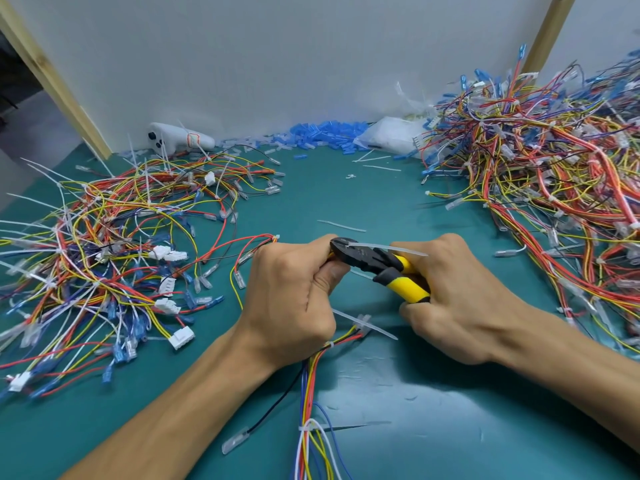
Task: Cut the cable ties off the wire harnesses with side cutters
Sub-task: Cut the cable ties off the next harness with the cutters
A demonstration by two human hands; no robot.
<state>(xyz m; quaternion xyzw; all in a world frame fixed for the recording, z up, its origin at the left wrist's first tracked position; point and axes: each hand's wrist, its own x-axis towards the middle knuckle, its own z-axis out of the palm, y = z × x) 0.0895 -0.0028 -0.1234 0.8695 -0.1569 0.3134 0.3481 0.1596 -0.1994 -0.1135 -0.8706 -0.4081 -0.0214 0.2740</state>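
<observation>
Yellow-handled side cutters (363, 258) are lying in our right hand (460, 306), fingers curling round the grips, nose pointing left onto the cable tie (408, 251) atop our left hand (294, 292), which is clenching the wire harness (310, 375) just over the desk (415, 393); the tie's tail is trailing rightwards.

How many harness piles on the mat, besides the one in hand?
2: left pile lies left of the left hand; right pile runs off frame at the right, so more may be hidden.
</observation>
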